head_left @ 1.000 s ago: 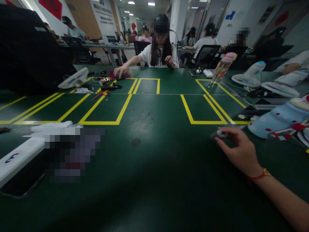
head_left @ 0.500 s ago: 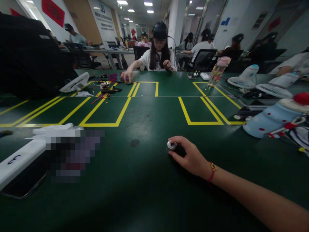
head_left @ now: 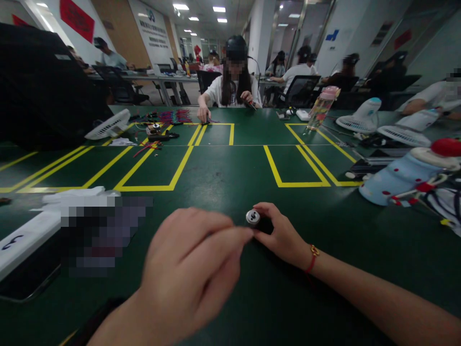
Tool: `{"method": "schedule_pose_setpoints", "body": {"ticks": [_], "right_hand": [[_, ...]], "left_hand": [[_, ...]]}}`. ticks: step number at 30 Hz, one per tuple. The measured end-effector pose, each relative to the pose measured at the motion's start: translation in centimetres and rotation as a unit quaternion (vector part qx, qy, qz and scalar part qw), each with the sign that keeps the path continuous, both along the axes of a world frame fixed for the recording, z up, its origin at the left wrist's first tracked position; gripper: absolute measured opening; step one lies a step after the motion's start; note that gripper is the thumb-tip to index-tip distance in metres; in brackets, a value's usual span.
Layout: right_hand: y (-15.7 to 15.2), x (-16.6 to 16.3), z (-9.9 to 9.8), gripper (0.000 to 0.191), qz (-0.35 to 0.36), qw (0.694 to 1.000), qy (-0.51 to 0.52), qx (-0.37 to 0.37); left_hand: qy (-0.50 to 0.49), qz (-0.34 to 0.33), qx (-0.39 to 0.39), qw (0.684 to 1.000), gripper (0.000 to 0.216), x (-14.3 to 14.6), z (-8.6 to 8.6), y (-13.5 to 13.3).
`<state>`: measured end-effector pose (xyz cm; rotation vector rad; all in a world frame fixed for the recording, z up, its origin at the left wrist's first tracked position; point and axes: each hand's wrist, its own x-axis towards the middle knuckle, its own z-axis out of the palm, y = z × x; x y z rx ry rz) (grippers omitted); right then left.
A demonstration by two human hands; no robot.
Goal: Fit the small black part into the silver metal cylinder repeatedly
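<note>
While the right hand (head_left: 284, 235) pinches a small round metal part (head_left: 252, 217) between thumb and fingertips on the green table (head_left: 223, 173), the left hand (head_left: 190, 274) reaches in, fingers loosely extended, holding nothing, fingertips just beside it.

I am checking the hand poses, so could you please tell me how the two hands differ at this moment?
The right hand grips a small round metal part on the green table; the left hand holds nothing. The right hand rests on the table, while the left sits nearer the camera and looks larger. The right wrist wears a red bracelet; the left shows none. Both are bare, and the left fingertips reach the right hand.
</note>
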<state>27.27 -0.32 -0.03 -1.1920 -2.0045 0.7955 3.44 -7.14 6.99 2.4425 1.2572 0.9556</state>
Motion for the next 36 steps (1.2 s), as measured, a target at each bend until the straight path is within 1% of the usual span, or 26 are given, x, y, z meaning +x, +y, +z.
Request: {"method": "schedule_pose_setpoints", "body": {"ticks": [1,3,4,6,9,12,14,18,20,22,25,27,29,31,32,34,36], "right_hand": [[0.0,0.0,0.0,0.051,0.001,1.0,0.007,-0.002],[0.1,0.0,0.0,0.05,0.005,1.0,0.018,-0.006],[0.1,0.0,0.1,0.049,0.007,1.0,0.021,-0.008],[0.1,0.0,0.2,0.048,0.006,1.0,0.024,-0.011],[0.1,0.0,0.3,0.047,0.009,0.999,0.029,-0.014],[0.1,0.0,0.3,0.045,0.005,1.0,0.011,0.0],[0.0,0.0,0.2,0.044,-0.008,1.0,-0.012,0.018],[-0.1,0.1,0.0,0.045,-0.015,0.999,-0.033,0.039],[-0.1,0.2,-0.1,0.046,-0.011,0.999,-0.032,0.041],[0.0,0.3,-0.2,0.049,-0.006,0.999,-0.031,0.044],[0.0,0.2,-0.4,0.052,0.0,0.998,-0.038,0.05],[0.0,0.0,-0.3,0.05,0.003,0.998,-0.039,0.052],[0.0,0.3,0.1,0.047,0.0,0.998,-0.036,0.054],[0.3,1.5,0.8,0.045,-0.027,0.997,-0.036,0.058],[0.5,2.6,1.1,0.046,-0.054,0.996,-0.041,0.061],[1.2,6.2,1.5,0.049,-0.136,0.986,-0.057,0.073],[2.0,11.1,1.5,0.052,-0.24,0.963,-0.078,0.09]], "left_hand": [[0.012,-0.004,-0.009,1.0,0.022,1.1,0.3,2.1],[0.032,-0.011,-0.037,0.999,0.021,3.1,0.1,5.5],[0.035,-0.016,-0.059,0.998,0.021,3.8,-0.3,6.7],[0.023,-0.031,-0.093,0.995,0.02,4.7,-1.2,8.1],[-0.013,-0.048,-0.132,0.99,0.016,4.8,-1.7,8.5],[-0.07,-0.03,-0.149,0.986,0.016,3.9,-1.6,8.6],[-0.08,-0.01,-0.162,0.984,0.016,3.2,-2.1,8.9],[0.001,-0.002,-0.185,0.983,0.01,2.5,-4.5,9.1],[0.031,0.004,-0.17,0.985,0.009,2.6,-5.7,9.1],[0.042,0.008,-0.159,0.986,0.009,3.0,-6.3,8.9],[0.047,0.009,-0.16,0.986,0.01,3.5,-6.4,8.8],[0.042,0.008,-0.162,0.986,0.013,3.5,-6.2,8.8],[0.014,0.003,-0.172,0.985,0.02,3.0,-5.9,8.8],[-0.025,0.004,-0.188,0.982,0.026,1.8,-5.7,8.8],[-0.039,0.011,-0.194,0.98,0.027,0.9,-5.5,8.8],[-0.051,0.036,-0.201,0.978,0.028,-1.0,-5.4,8.6],[-0.052,0.067,-0.204,0.975,0.028,-2.8,-5.4,8.3]]}}
